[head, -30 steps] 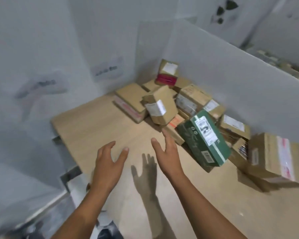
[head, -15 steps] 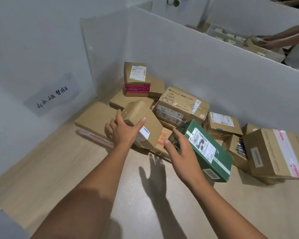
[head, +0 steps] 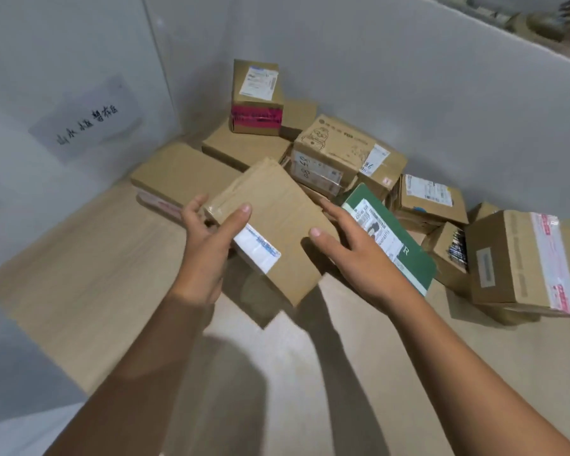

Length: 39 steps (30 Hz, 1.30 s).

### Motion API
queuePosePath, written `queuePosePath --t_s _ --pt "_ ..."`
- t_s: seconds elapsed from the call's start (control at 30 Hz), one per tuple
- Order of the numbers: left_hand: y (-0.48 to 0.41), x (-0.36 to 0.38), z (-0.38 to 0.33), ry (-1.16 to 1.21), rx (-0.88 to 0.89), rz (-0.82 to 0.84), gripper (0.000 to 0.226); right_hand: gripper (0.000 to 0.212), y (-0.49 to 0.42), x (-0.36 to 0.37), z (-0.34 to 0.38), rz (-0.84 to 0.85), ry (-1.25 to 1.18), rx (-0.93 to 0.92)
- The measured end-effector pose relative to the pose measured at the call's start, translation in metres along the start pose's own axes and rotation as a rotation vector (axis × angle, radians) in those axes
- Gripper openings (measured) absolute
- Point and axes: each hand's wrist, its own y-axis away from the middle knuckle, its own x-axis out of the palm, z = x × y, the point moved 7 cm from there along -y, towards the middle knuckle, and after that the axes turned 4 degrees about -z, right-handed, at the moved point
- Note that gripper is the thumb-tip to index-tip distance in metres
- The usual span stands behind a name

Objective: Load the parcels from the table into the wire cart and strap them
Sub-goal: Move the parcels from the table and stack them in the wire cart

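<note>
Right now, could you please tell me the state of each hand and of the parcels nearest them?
Left hand: grips the plain parcel at its left corner, thumb on top.
Right hand: open, fingers straight along that parcel's right side.
Plain parcel: held tilted above the table.
Green parcel: tilted, label up.
Pink-taped parcel: upright on a flat parcel, sealed.

**Tabletop** (head: 89, 278): pale wood-grain surface. Parcels are heaped in its far corner and along the right side.

Lying on it:
- long flat brown box (head: 178, 174), at the left end of the heap, with a pink-printed strip on its near side
- second flat brown box (head: 241, 148), just behind the first and touching it
- green box (head: 415, 261), white label on top, tilted against the heap
- small brown box (head: 445, 251), just beside the green box
- low brown parcel (head: 514, 316), far right, only its edge showing under a larger taped box
</note>
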Motion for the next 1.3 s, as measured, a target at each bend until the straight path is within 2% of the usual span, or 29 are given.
queuePosePath --t_s 0.17,0.23,0.3,0.4,0.53,0.63,0.8,0.9,1.13,1.23,1.3 --pt "0.091 0.005 0.005 -0.023 -0.040 -0.036 0.057 0.056 0.061 -0.005 -0.019 0.156 -0.204 -0.003" --pt "0.131 -0.005 0.003 -0.036 -0.054 -0.066 0.052 0.056 0.090 0.003 -0.025 0.241 -0.250 -0.006" --pt "0.172 -0.023 0.001 -0.027 -0.032 -0.158 0.054 0.056 0.117 0.021 -0.024 0.355 -0.277 -0.033" --pt "0.240 -0.061 0.000 0.094 0.050 -0.380 0.068 0.053 0.153 0.065 -0.012 0.542 -0.285 -0.073" --pt "0.331 -0.132 -0.001 0.187 0.135 -0.667 0.077 0.053 0.203 0.146 0.014 0.753 -0.277 -0.109" --pt "0.405 -0.186 0.000 0.194 0.180 -0.818 0.087 0.053 0.259 0.211 0.038 0.909 -0.267 -0.152" --pt "0.548 -0.257 0.019 0.251 0.288 -1.146 0.056 0.059 0.385 0.300 0.056 1.185 -0.172 -0.203" --pt "0.637 -0.288 0.046 0.324 0.299 -1.308 0.065 0.058 0.469 0.335 0.054 1.356 -0.070 -0.231" --pt "0.820 -0.302 0.136 0.514 0.358 -1.596 0.073 0.054 0.648 0.372 0.019 1.636 0.162 -0.289" --pt "0.881 -0.294 0.175 0.583 0.375 -1.703 0.074 0.074 0.711 0.375 -0.006 1.714 0.227 -0.317" --pt "0.917 -0.285 0.205 0.646 0.344 -1.781 0.070 0.078 0.745 0.376 -0.020 1.749 0.278 -0.369"
